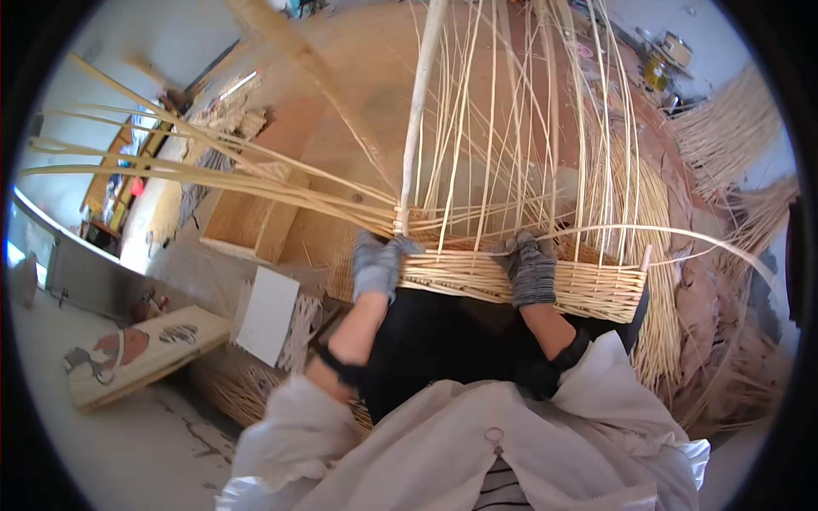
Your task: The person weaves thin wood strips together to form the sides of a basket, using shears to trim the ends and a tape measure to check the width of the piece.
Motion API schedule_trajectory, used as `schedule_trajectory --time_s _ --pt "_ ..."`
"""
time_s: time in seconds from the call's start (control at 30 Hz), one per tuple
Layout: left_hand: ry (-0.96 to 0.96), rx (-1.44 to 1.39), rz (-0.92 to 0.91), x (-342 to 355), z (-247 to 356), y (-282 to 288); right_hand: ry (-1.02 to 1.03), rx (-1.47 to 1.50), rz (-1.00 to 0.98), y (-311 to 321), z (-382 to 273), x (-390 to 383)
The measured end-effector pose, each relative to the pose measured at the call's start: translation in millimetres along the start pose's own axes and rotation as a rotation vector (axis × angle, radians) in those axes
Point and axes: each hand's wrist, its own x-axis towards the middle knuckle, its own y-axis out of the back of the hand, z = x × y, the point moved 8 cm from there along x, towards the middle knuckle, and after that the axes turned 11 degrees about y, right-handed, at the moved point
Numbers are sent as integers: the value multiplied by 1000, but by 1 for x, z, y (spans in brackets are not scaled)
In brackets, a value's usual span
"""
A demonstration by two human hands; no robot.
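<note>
An unfinished wicker basket (588, 294) lies across my lap over a black cloth, its woven wall facing me. Thin upright willow rods (464, 128) and a thicker pale pole (419, 111) rise from it. My left hand (377, 264), in a grey glove, is closed at the basket's left corner; its fingertips are partly hidden. From that corner a bunch of long rods (256, 183) sticks out leftward. My right hand (530, 268), in a darker striped glove, closes on the woven edge near the middle. Beside it a long willow rod (673, 227) arcs to the right.
An open wooden box (243, 226) stands on the floor at left, with a white board (267, 315) and a painted wooden plank (153, 351) nearer me. A bundle of rods (660, 341) lies at right. More bundled stalks (733, 128) lean by the far right wall.
</note>
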Motion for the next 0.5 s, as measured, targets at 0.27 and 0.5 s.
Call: schedule_trajectory --time_s 0.27,0.5 --pt "-126 522 -141 -72 89 -22 -110 206 38 3 3 8" --pt "-2 1056 -343 11 -7 -95 61 -329 -49 -24 -12 -5"
